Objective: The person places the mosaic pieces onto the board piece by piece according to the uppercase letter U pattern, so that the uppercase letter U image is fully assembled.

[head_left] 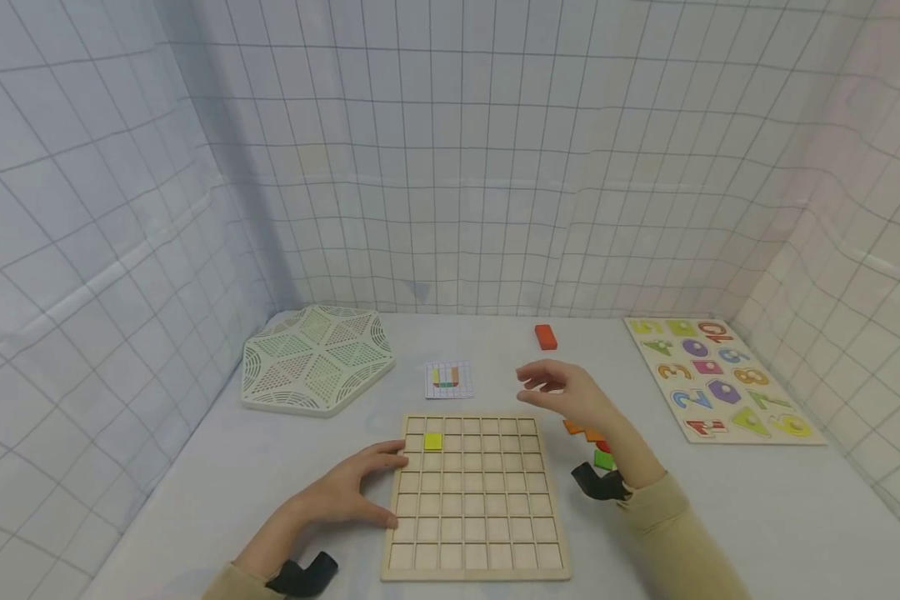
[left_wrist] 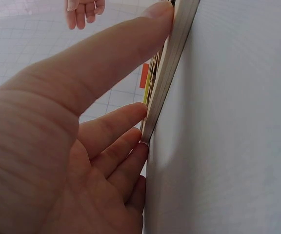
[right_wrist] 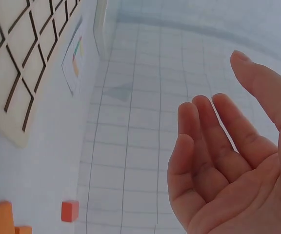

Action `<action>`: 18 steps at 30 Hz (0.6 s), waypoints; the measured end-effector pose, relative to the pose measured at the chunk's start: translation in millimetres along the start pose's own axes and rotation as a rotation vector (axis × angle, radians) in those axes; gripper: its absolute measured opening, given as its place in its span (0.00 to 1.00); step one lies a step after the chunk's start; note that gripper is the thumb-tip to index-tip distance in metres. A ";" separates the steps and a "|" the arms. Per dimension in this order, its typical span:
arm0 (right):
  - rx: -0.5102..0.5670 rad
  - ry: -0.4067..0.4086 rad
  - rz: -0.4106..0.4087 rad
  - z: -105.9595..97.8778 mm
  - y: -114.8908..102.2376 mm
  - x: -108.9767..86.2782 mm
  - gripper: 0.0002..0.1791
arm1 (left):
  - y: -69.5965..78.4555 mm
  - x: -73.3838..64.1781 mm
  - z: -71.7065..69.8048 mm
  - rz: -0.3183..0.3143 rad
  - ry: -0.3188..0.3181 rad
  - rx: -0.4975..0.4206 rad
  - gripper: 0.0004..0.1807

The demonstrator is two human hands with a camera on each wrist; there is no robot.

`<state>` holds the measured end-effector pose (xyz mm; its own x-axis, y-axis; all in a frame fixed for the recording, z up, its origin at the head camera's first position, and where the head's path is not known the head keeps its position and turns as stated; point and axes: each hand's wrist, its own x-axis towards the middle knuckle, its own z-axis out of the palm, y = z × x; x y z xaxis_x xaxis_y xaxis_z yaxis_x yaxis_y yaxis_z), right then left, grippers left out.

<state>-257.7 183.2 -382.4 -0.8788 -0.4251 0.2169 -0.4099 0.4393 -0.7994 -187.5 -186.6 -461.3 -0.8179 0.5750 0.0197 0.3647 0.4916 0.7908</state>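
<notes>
A wooden grid board lies in front of me, with one yellow square tile in a cell near its upper left. My left hand touches the board's left edge with its thumb and fingertips; in the left wrist view the fingers look nearly straight along that edge. Above the table, off the board's upper right corner, hovers my right hand. Its fingers are loosely bent, and the right wrist view shows nothing in the palm. Below it lie orange tiles and a green tile, partly hidden by the arm.
Behind the board is a small card with a coloured grid pattern. A red block lies farther back. At left is a white hexagonal patterned board; at right, a number and shape puzzle. Checked cloth walls surround the table.
</notes>
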 end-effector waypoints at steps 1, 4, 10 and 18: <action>-0.009 0.010 0.018 -5.0 0.1 -3.4 0.21 | 0.1 0.0 -0.1 0.001 0.000 -0.003 0.41; -0.025 0.036 0.047 -19.0 -6.5 -15.6 0.20 | 0.5 -0.2 -0.3 0.004 -0.002 -0.013 0.41; -0.022 0.082 0.035 -41.2 1.1 -37.5 0.20 | 0.1 -0.9 0.1 0.006 -0.006 -0.002 0.42; -0.039 0.122 0.092 -62.3 54.8 -48.7 0.23 | -0.4 -0.1 0.7 0.002 0.001 -0.006 0.42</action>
<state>-252.6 277.2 -401.9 -0.9354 -0.2829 0.2122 -0.3332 0.5038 -0.7970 -187.3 -186.4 -462.1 -0.8179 0.5749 0.0221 0.3635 0.4866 0.7944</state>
